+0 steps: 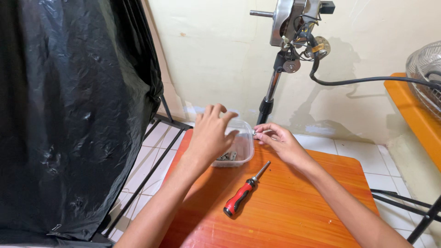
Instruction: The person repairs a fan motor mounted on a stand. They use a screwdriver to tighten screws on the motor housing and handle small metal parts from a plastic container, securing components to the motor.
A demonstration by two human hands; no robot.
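Nearest, a screwdriver (242, 193) lies untouched; a small screw is pinched by the right hand (281, 142), the left hand (210, 135) spread over the tub (243, 149); knocked, screws could be spilled

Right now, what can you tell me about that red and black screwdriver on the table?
The screwdriver has a chunky handle, red with black grip parts, and a short silvery metal shaft with a ridged collar near the tip. It lies flat on the orange wooden table, slanted, with its handle toward the person and its tip pointing up toward the clear plastic tub. Nothing holds it: the left hand is over the tub, and the right hand rests just beyond the tip, not touching it.
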